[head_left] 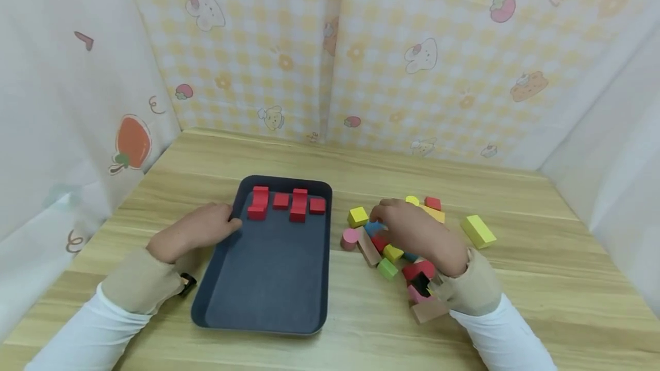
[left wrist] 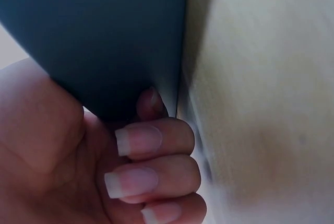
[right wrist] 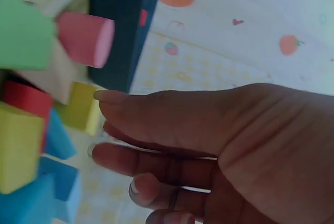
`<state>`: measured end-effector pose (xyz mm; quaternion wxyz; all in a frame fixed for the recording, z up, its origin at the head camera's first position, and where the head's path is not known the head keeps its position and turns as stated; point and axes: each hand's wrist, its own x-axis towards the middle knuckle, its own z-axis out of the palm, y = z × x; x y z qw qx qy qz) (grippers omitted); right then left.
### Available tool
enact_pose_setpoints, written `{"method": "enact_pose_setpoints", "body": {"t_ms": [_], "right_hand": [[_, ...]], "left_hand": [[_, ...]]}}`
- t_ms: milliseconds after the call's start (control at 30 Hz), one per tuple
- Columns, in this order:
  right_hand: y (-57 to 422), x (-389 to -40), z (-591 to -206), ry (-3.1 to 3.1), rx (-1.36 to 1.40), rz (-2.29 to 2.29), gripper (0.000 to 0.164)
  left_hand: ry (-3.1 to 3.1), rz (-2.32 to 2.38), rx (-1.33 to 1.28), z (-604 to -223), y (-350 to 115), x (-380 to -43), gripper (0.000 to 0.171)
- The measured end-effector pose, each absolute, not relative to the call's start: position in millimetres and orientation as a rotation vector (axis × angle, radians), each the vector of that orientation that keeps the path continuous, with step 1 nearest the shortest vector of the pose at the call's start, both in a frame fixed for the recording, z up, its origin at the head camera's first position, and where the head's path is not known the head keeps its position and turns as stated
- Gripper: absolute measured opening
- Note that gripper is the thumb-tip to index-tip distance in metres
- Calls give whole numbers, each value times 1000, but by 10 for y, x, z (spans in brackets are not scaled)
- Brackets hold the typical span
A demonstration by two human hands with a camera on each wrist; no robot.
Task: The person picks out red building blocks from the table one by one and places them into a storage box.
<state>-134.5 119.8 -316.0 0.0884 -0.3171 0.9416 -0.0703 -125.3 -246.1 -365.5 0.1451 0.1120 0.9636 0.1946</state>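
My left hand (head_left: pixel 208 225) grips the left wall of a dark baking tray (head_left: pixel 222 279), thumb over the rim and fingers curled outside it. Along the tray's far end lie two red arched blocks (head_left: pixel 298 205) and two small red square blocks (head_left: pixel 317 206). My right hand (head_left: pixel 412 228) hovers above a pile of coloured blocks, its fingers loosely bent and nothing between them. Nearest its fingertips are a yellow block (head_left: pixel 358 217) and a blue block (head_left: pixel 373 228). A pink cylinder (right wrist: pixel 86 38) shows beyond the thumb in the right wrist view. The hand hides part of the pile.
A light green block (head_left: pixel 388 268), a plain wooden block (head_left: pixel 368 247) and several others crowd the pile. Off to the right, a long yellow block (head_left: pixel 478 231) lies apart. Patterned curtains (head_left: pixel 381 73) hang along the wooden table's back and sides.
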Motion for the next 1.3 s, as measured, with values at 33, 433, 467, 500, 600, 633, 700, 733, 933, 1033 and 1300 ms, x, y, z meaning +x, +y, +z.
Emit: {"method": "enact_pose_setpoints", "body": {"t_ms": [33,433,467,500,600,633,700,733,933,1033,1300], "right_hand": [[1208,-1343,-3187,2794,-966,-201,24],[1212,-1312,-3316,2724,-963,-3,27],[1212,-1310,-3319,2718,-947,7,28],[1213,-1310,-3326,2715,-934,18,29],[1212,-1313,-3351,2704,-925,37,30],[1212,-1314,-3361,2703,-927,33,29],[1209,-1320,-3381,2707,-946,30,28],[1207,-1323,-3389,2709,-955,30,28],[1212,-1347,-3422,2716,-986,40,31],[1211,-1359,-3420,2721,-991,42,30],[1203,-1358,-3343,2750,-979,1,21]], "left_hand": [[2779,556,326,-3652,-2464,-1255,28],[2785,556,338,-3652,-2462,-1267,28],[2786,553,338,-3653,-2462,-1268,28],[2787,550,341,-3653,-2462,-1267,28],[2788,547,343,-3655,-2461,-1267,28],[2790,545,343,-3652,-2458,-1265,28],[2794,542,347,-3648,-2456,-1262,29],[2795,539,344,-3646,-2455,-1260,29],[2792,538,342,-3649,-2457,-1260,28],[2787,544,336,-3645,-2464,-1263,28],[2779,546,336,-3648,-2462,-1262,29]]}}
